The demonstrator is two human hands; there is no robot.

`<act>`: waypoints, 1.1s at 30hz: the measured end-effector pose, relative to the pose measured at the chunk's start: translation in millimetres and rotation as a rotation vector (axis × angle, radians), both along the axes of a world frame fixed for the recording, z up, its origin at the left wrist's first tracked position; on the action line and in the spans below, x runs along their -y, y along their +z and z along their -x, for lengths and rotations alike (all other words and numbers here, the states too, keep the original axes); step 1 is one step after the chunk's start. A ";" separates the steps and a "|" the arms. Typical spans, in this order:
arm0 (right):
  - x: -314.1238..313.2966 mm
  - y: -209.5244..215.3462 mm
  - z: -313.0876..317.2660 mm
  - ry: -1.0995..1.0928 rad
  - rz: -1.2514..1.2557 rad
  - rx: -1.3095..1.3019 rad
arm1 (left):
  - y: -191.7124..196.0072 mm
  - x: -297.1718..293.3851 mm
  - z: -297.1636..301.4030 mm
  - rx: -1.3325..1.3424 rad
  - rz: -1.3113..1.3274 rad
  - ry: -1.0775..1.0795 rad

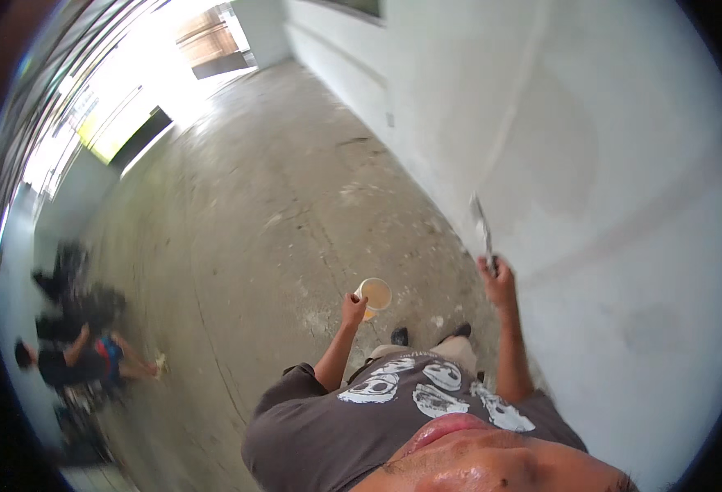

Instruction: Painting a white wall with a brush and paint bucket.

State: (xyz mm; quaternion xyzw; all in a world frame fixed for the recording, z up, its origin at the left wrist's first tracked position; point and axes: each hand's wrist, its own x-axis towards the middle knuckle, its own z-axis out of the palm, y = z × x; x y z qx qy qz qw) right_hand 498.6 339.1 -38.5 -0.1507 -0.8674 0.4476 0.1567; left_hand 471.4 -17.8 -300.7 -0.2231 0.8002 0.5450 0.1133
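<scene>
My left hand (354, 309) is closed on the rim of a small white tub (376, 293), held in front of my body. The tub's inside looks pale yellowish; I cannot tell what it contains. My right hand (499, 280) is wrapped round the handle of a putty knife (481, 218). Its narrow grey blade points up and away from me, beside the white wall (615, 271) on my right. Whether the blade touches the wall, I cannot tell. A greyish patch (553, 143) and a pale vertical streak show on the wall beyond the blade.
The wall runs along my right side to the far end. Below is a stained, cracked concrete floor (238, 205). At the far left a person (74, 361) in dark clothes is near several dark, blurred objects (74, 283). Bright openings (156, 74) lie at the far upper left.
</scene>
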 end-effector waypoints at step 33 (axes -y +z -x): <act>-356.7 -250.3 -364.8 -0.953 0.703 0.487 | 91.7 -288.2 -73.6 0.094 -0.121 -0.327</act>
